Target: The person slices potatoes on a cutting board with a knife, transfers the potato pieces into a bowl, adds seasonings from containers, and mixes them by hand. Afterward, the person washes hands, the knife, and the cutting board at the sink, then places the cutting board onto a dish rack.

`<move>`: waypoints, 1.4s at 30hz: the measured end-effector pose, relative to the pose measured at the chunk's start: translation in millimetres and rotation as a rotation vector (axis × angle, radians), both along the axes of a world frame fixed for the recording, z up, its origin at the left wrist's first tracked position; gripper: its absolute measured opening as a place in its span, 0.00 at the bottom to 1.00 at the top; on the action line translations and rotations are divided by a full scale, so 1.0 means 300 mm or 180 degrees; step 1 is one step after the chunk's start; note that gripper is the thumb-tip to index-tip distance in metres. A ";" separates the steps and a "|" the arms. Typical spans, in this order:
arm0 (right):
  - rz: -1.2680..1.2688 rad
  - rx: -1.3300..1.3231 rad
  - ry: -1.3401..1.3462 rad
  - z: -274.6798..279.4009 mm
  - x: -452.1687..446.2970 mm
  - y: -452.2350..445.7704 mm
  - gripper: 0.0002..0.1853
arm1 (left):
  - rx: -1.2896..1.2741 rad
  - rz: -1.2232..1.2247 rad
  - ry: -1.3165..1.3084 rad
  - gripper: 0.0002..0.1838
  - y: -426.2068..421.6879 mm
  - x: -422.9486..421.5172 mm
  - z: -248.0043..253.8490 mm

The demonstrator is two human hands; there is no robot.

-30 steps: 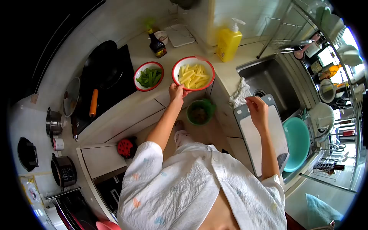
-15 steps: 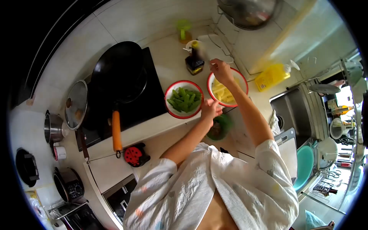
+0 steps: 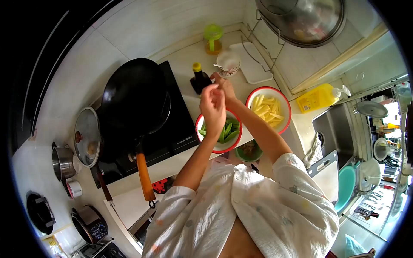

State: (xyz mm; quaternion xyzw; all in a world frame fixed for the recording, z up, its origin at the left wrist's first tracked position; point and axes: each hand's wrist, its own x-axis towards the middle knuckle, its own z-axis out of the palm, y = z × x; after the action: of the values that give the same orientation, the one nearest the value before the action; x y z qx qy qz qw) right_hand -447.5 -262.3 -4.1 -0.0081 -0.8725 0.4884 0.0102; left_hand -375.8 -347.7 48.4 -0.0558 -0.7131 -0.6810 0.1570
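Note:
My left hand hovers over the near side of the counter, its fingers loosely bent and nothing visible in them. Close beside it, my right hand reaches between a dark sauce bottle with a yellow cap and a small patterned bowl with a white spoon handle at its rim. Some right fingers are hidden behind the left hand. Below my hands, a red-rimmed bowl holds cut green pods. To the right, another red-rimmed bowl contains pale yellow strips.
On the left, a black wok with an orange handle stands on the cooktop, beside a glass lid. A jar with a green lid, white tray, yellow pump bottle and sink lie beyond.
My right hand has left the space over the yellow strips and moved left toward the sauce bottle. My left hand has risen from between the bowls to beside it. The view has shifted.

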 end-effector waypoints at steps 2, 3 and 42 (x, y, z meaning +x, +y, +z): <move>-0.0052 -0.0546 -0.0226 -0.024 -0.007 0.002 0.21 | -0.0757 -0.0210 0.0650 0.08 0.048 -0.093 0.061; -0.0069 -0.0167 0.0213 -0.029 0.018 0.020 0.21 | -0.1170 -0.0321 0.0828 0.08 0.076 -0.154 0.081; -0.0566 0.0449 -0.0896 0.024 0.060 0.203 0.24 | -0.0436 -0.1385 -0.1034 0.10 0.010 -0.401 0.203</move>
State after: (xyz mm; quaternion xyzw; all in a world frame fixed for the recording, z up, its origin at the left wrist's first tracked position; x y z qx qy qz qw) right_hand -429.6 -201.4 3.1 -0.1528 -0.8932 0.4173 -0.0684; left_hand -496.1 -344.7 109.3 -0.1082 -0.7445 -0.6489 -0.1134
